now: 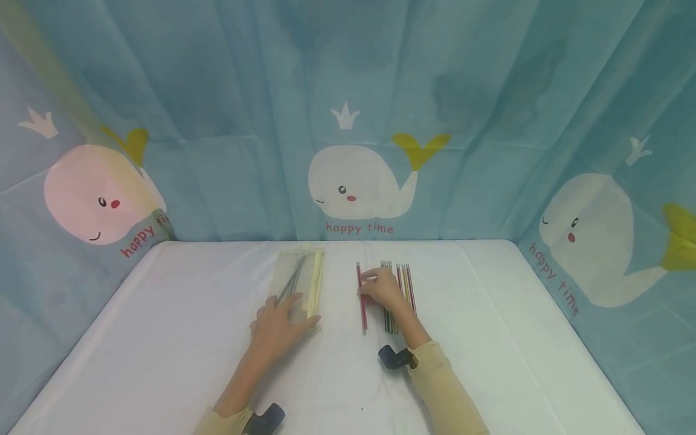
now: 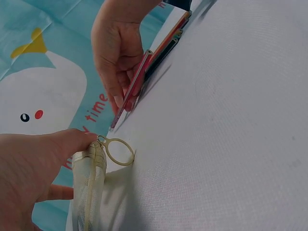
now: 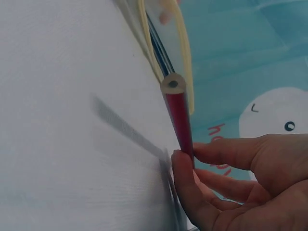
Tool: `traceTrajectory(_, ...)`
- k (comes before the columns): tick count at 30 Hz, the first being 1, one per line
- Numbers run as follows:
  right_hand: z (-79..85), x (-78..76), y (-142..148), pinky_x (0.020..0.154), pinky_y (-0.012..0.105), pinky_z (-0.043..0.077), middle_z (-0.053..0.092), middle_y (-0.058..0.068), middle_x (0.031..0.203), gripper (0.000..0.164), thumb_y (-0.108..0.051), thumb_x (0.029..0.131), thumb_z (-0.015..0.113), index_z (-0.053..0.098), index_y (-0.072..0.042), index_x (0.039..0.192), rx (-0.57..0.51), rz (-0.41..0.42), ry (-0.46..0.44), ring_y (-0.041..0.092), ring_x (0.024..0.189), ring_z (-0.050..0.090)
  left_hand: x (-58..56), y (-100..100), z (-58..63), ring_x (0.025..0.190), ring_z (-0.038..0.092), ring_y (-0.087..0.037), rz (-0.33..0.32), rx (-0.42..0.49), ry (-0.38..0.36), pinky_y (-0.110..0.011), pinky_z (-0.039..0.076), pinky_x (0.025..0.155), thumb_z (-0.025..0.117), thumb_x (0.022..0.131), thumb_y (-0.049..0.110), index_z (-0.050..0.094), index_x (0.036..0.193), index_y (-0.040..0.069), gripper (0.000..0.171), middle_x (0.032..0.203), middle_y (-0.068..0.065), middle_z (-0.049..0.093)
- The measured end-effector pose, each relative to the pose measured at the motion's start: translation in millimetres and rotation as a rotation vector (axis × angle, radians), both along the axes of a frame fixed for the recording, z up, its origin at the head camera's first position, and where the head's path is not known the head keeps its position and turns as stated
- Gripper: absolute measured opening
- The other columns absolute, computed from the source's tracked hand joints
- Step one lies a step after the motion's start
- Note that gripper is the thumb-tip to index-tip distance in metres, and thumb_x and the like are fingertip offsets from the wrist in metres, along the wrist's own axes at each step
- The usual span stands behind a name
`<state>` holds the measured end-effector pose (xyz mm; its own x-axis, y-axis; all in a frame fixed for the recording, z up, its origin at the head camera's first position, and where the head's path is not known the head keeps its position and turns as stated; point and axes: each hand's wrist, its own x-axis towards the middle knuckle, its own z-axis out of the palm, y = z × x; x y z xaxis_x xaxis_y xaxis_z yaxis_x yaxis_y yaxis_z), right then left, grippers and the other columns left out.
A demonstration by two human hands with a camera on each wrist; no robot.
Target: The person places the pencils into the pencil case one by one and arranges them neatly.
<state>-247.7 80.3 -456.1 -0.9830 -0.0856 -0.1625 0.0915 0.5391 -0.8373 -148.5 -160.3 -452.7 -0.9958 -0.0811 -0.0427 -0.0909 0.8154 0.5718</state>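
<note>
My right hand point(image 1: 383, 290) pinches a red pencil point(image 1: 362, 308) between thumb and fingers. In the right wrist view, the red pencil's point(image 3: 178, 115) cut end with its dark core faces the camera. To the left, my left hand point(image 1: 280, 332) holds a see-through mesh zipper pouch point(image 1: 299, 254) with a pale yellow zipper. The left wrist view shows the thumb at the zipper end, beside a yellow ring pull point(image 2: 120, 151), and fingers on the pouch's far side. Several dark pencils point(image 1: 293, 283) lie slanted inside the pouch, partly hidden by the left hand.
Under and beside my right forearm lie dark pencils point(image 1: 388, 323) and, further right, red and yellow pencils point(image 1: 410, 290) in a row on the white table point(image 1: 516, 362). A blue curtain point(image 1: 244, 181) printed with whales stands along the table's back and sides.
</note>
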Motion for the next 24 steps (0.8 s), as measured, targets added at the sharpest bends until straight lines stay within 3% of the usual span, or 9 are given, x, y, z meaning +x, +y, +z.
traceTrajectory(9,0.8,0.8,-2,0.077,0.034,0.06,0.078,0.015,0.102,0.04,-0.007,0.092,0.076,0.069,0.003,0.13,-0.06,0.03,0.01,0.02,0.085,0.074,-3.3,1,-3.5,0.141,0.037,-0.064,-0.002,-0.01,0.009,-0.082,0.03,0.105,0.075,0.091,0.058,0.056,0.151,0.009,0.08,0.155,-0.039,0.038)
traceTrajectory(16,3.8,3.9,-12,0.074,0.032,0.061,0.078,0.016,0.1,0.038,-0.004,0.094,0.074,0.068,0.005,0.13,-0.097,0.079,0.004,0.02,0.082,0.076,-2.3,1,0.4,0.139,0.039,-0.065,0.003,-0.022,0.007,-0.082,0.032,0.103,0.076,0.091,0.056,0.057,0.15,0.009,0.078,0.153,-0.04,0.04)
traceTrajectory(24,4.5,2.0,-25,0.072,0.031,0.06,0.077,0.014,0.098,0.038,-0.006,0.094,0.076,0.069,0.003,0.13,-0.066,0.102,0.01,0.018,0.079,0.073,-1.9,0,1.7,0.138,0.04,-0.065,-0.004,-0.033,0.012,-0.082,0.033,0.102,0.076,0.09,0.057,0.058,0.15,0.009,0.078,0.152,-0.041,0.041)
